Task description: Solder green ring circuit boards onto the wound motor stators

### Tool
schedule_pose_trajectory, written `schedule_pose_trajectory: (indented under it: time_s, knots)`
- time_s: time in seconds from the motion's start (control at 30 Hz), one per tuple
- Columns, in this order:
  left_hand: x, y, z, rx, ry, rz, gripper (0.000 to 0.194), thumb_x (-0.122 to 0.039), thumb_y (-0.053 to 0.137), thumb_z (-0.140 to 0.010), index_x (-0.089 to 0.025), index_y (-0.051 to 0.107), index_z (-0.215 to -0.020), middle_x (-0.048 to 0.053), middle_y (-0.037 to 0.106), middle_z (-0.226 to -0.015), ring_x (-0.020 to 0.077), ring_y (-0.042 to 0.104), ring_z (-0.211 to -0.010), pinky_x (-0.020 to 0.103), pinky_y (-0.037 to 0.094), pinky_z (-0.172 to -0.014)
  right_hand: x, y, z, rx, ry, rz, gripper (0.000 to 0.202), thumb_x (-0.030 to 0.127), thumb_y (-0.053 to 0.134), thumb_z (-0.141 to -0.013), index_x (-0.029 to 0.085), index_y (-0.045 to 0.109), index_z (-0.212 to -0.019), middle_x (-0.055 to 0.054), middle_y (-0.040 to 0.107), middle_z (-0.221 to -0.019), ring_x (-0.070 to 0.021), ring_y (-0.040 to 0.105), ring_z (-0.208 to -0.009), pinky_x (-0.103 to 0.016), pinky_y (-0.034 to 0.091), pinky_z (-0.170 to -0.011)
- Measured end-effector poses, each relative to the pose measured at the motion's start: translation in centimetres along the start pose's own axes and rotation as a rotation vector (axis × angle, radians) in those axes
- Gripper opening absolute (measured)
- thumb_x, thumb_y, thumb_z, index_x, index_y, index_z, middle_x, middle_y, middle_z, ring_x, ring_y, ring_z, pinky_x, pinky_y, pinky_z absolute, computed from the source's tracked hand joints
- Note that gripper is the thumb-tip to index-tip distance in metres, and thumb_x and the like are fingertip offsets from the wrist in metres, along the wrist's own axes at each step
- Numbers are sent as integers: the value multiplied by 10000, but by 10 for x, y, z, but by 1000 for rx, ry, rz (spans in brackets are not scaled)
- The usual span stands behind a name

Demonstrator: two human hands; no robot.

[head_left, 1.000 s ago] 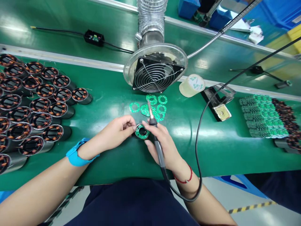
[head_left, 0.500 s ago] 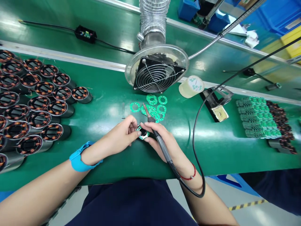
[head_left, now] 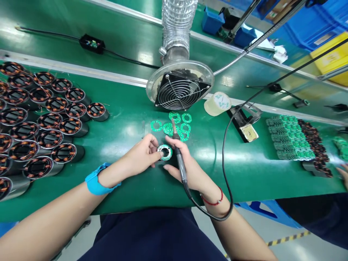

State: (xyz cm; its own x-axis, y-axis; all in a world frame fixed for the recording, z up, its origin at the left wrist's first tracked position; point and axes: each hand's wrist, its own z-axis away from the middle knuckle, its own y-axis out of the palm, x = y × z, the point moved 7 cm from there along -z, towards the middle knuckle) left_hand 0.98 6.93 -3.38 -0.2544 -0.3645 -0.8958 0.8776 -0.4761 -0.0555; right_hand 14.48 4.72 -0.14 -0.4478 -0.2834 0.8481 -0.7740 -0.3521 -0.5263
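Observation:
My left hand (head_left: 146, 152) pinches the left side of a motor stator (head_left: 164, 152), with its thumb at the rim. On top of the stator lies a green ring-shaped circuit board with a dark opening in the middle. My right hand (head_left: 182, 163) has a soldering iron (head_left: 180, 163) between thumb and fingers, its tip pointing up and away from me. The right thumb is just beside the stator, apart from it. Beyond my hands several loose green ring boards (head_left: 186, 128) lie on the green bench, some overlapping under the iron's tip.
A fume extractor fan (head_left: 179, 90) hangs ahead. Many wound stators (head_left: 62, 154) in metal housings fill the left. To the right are a solder roll (head_left: 217, 104), an iron stand (head_left: 246, 125) and stacked boards (head_left: 290, 137). Another person's hand (head_left: 344, 174) shows at the far right edge.
My right fingers have come off the stator, and the ring board on it now shows more fully. The iron has shifted slightly. The view has turned a little, bringing another person's hand in at right.

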Motion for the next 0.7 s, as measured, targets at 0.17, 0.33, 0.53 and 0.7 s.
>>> schedule_pose_trajectory:
  time_s: [0.17,0.33,0.53,0.7]
  knots:
    - [1,-3,1,-19,-27,48,293,-293,638,-795,-193,452,-997,-58,569,-735,110,576,-546,274,453,-552,3,2,-2,-131,-170,129,509,198,674,-851,257,446,-1303,-101,645,-1232,-262,624,-1142,-474,512,-965]
    - [-13,11,7,164,-13,297,333,-305,637,-809,-169,610,-1112,57,665,-1069,181,635,-934,309,524,-777,16,-8,7,-292,-265,152,541,321,684,-881,273,406,-1342,-102,661,-1182,-267,651,-1061,-465,528,-896]
    - [-17,25,20,394,-130,566,313,-335,758,-773,-147,728,-1021,61,711,-972,161,657,-799,308,539,-786,34,-28,17,-306,-274,-56,493,273,620,-942,299,395,-1380,-77,702,-1180,-216,684,-1080,-408,523,-967]
    - [-14,31,26,462,-193,612,410,-429,827,-713,-154,757,-1010,45,722,-872,148,672,-726,265,541,-730,45,-36,24,-400,-350,4,431,149,589,-931,297,455,-1313,-37,740,-1007,-188,704,-873,-356,547,-812]
